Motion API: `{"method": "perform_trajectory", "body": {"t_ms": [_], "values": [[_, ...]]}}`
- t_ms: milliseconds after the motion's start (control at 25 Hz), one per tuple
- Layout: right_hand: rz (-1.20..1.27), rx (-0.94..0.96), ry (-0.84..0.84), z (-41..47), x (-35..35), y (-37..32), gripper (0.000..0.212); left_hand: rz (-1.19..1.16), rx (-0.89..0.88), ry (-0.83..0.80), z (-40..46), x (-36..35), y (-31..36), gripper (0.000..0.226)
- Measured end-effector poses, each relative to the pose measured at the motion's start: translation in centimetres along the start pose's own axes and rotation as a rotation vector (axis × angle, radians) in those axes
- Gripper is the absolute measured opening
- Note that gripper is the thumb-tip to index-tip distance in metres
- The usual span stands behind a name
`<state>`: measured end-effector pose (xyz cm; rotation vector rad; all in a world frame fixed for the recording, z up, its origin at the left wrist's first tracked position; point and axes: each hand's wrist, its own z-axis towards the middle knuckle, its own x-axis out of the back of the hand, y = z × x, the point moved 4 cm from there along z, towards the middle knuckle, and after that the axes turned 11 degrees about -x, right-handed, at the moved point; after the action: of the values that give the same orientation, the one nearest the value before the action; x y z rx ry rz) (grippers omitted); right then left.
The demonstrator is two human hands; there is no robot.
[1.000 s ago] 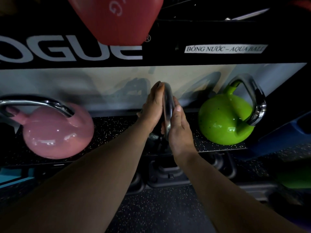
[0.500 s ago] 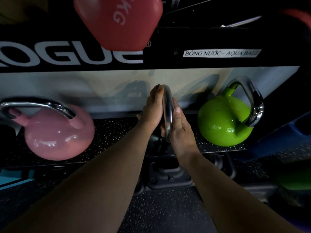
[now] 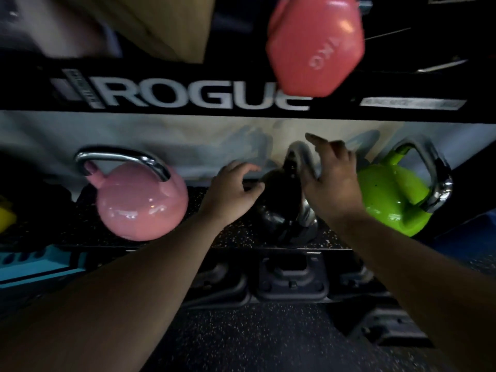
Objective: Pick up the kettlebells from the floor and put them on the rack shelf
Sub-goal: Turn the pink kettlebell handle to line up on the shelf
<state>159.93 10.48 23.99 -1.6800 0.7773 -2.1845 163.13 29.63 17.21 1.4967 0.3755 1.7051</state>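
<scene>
A black kettlebell (image 3: 279,216) with a chrome handle stands on the speckled rack shelf (image 3: 230,237), between a pink kettlebell (image 3: 139,202) and a green kettlebell (image 3: 389,200). My left hand (image 3: 230,191) hovers just left of the black one, fingers loosely curled around nothing. My right hand (image 3: 330,178) is on its right side, fingers spread, the palm close against the handle without gripping it. Both forearms reach in from below.
A red weight (image 3: 314,47) juts over the upper rack beam lettered ROGUE (image 3: 188,98). Black rack fittings (image 3: 290,280) sit under the shelf on the speckled floor (image 3: 241,334). A teal object (image 3: 40,264) lies at left, a blue one (image 3: 469,232) at right.
Both hands have let go of the black kettlebell's handle and moved apart to either side. The view has shifted left, so the whole pink kettlebell now shows.
</scene>
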Motion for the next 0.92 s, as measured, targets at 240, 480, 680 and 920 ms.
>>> {"method": "perform_trajectory", "body": {"t_ms": [240,480,680,920], "values": [[-0.139,0.164,-0.19,-0.5,-6.4,-10.7,0.054,0.239,-0.146,0.276,-5.4,12.1,-3.7,0.009],[-0.097,0.163,-0.401,-2.9,-14.6,-20.2,0.057,0.216,0.331,0.583,-9.9,21.6,-11.7,0.051],[-0.092,0.091,-0.416,-3.4,-19.2,-23.6,0.059,-0.278,0.482,0.413,-8.5,20.7,-15.2,0.095],[0.073,-0.023,-0.364,-3.7,-20.7,-23.8,0.055,-0.376,0.484,0.4,-8.0,18.4,-15.8,0.105]]}}
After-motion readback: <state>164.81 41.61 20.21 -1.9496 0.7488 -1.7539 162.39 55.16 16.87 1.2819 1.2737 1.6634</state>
